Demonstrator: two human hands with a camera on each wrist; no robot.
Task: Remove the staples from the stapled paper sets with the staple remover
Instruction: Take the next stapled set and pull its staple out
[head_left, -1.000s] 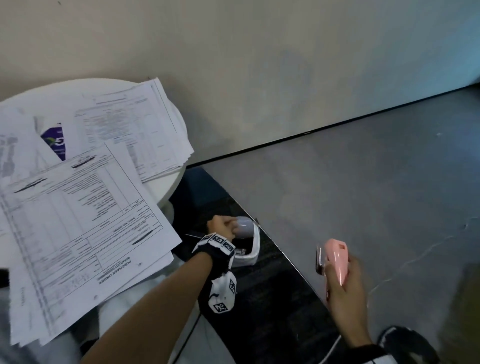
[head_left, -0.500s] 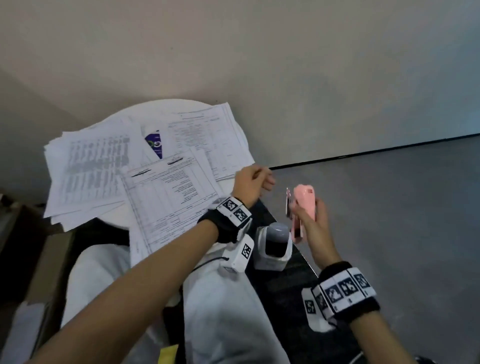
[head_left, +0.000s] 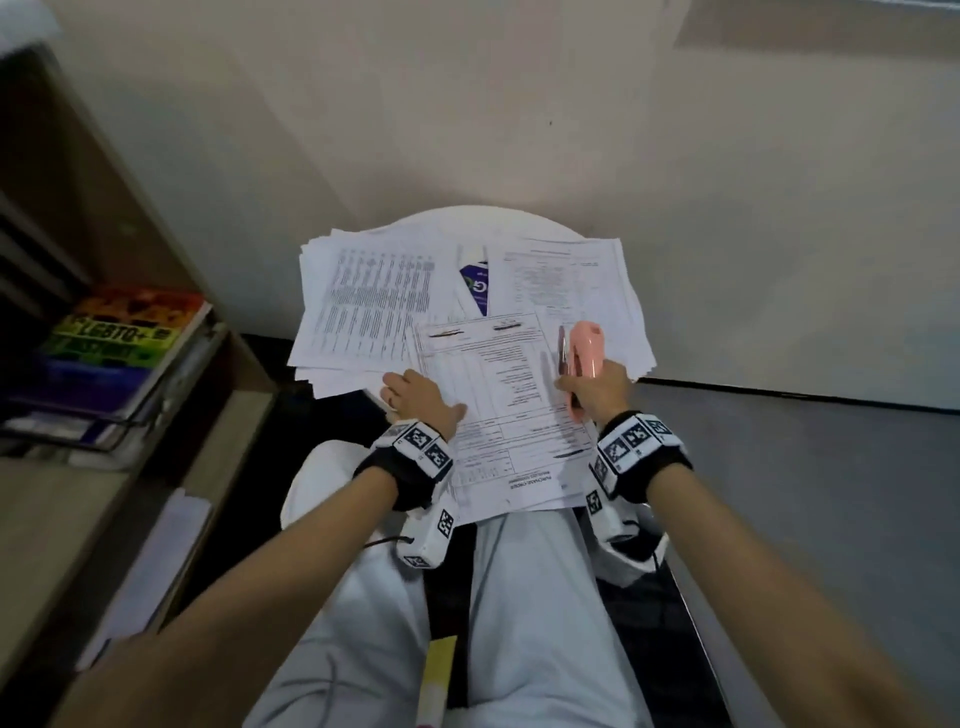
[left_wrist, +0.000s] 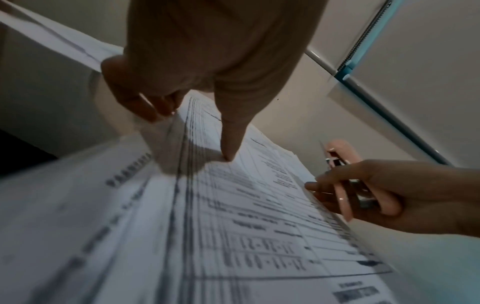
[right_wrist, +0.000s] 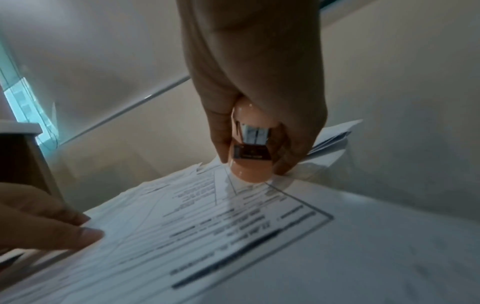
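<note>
We've got the glossy pink staple remover (head_left: 583, 358) gripped in our right hand (head_left: 597, 392); left hand (head_left: 418, 400) pinches the flat printed paper set (head_left: 498, 395) on the round white bench (head_left: 483, 221).

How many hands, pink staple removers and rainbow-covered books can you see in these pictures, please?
Hands: 2, left hand and right hand
Pink staple remover: 1
Rainbow-covered book: 1
Total: 4
</note>
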